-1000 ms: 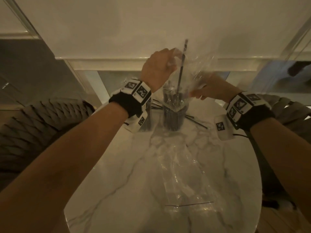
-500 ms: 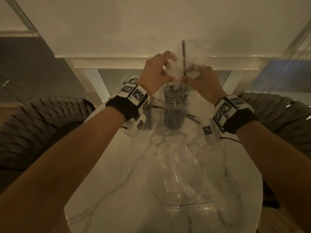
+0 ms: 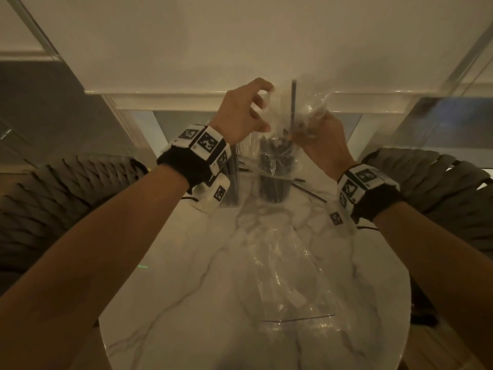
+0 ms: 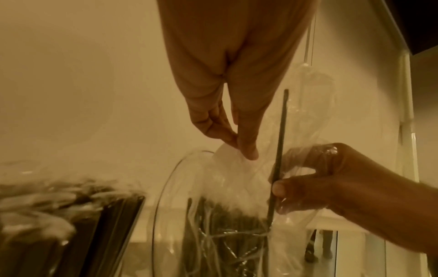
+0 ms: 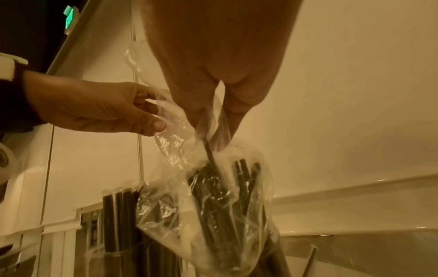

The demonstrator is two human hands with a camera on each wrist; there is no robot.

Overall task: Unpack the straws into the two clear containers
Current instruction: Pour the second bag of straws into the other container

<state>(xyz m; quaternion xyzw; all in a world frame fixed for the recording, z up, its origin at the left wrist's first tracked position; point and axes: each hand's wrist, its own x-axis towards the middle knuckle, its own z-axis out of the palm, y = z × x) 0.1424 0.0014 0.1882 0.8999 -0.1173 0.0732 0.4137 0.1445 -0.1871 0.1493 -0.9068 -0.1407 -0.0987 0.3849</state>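
Both hands work above the right container (image 3: 274, 180) near the table's (image 3: 186, 276) far edge: right hand (image 3: 318, 140) still pinches one straw (image 3: 293, 102) through the clear bag (image 3: 312, 108), while left hand (image 3: 240, 113), pinching the bag, has lifted slightly

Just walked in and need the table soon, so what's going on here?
A person is unpacking black straws from a clear plastic bag over a clear container already packed with straws. The left hand pinches the bag's edge, while the right hand pinches one upright straw through the plastic. A second container beside it also holds straws. A few loose straws and another plastic bag lie on the marble table.
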